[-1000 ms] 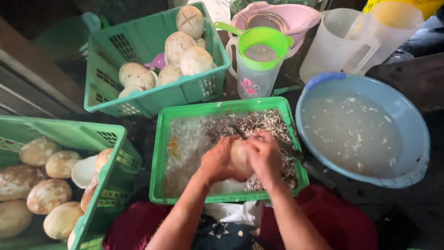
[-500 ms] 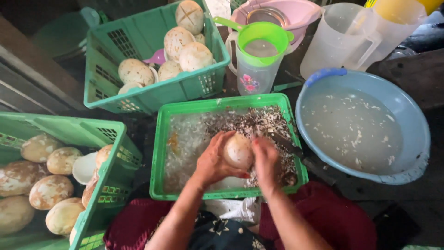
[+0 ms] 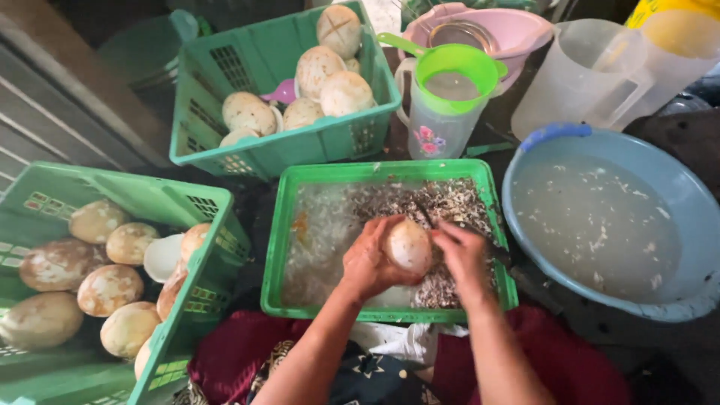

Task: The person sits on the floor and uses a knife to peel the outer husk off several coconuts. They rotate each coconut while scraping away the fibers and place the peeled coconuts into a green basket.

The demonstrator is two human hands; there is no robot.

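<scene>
1. Over the shallow green tray (image 3: 279,247), the left hand (image 3: 369,262) cups a pale, speckled coconut (image 3: 408,244), fingers curled closed around its left side and underside.
2. Against the coconut's right side sits the right hand (image 3: 463,259), fingers bent inward and touching the shell; a dark tool pokes out above it (whether those fingers clamp it, I cannot tell).
3. Beneath both hands, the tray holds wet white and brown shavings (image 3: 442,206).
4. To the right, just beside the tray, stands a blue basin (image 3: 697,225) of cloudy water.
5. Beyond the tray stands a clear jug with a green rim (image 3: 448,101).
6. Two green crates, far (image 3: 277,154) and left (image 3: 202,285), hold more coconuts.
</scene>
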